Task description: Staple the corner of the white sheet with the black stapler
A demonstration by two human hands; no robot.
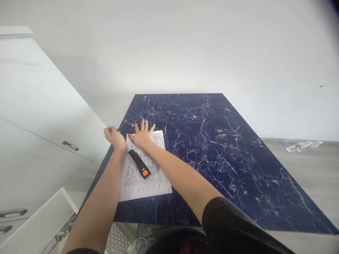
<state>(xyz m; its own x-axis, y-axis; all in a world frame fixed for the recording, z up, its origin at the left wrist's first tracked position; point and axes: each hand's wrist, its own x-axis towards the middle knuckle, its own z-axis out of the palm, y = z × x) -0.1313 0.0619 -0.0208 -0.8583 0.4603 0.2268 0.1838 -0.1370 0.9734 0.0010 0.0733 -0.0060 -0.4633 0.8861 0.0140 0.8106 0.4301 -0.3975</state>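
A printed sheet of paper [145, 188] lies on the dark blue marbled table [201, 151]. My right hand [144, 137] rests palm down with fingers spread over the sheet's far part. Beside the sheet's left edge is my left hand [115, 138], turned up at the wrist with its fingers curled in. Whether something small sits between those fingers I cannot make out. A long black object with an orange end [139, 164], perhaps a stapler, lies slanted on the paper between my forearms, touched by neither hand.
White cabinets [50, 102] with dark handles stand to the left. A white open drawer or bin [39, 225] is at lower left. A clear plastic bottle or wrapper [303, 146] lies on the floor to the right. A pale wall [185, 49] rises behind the table.
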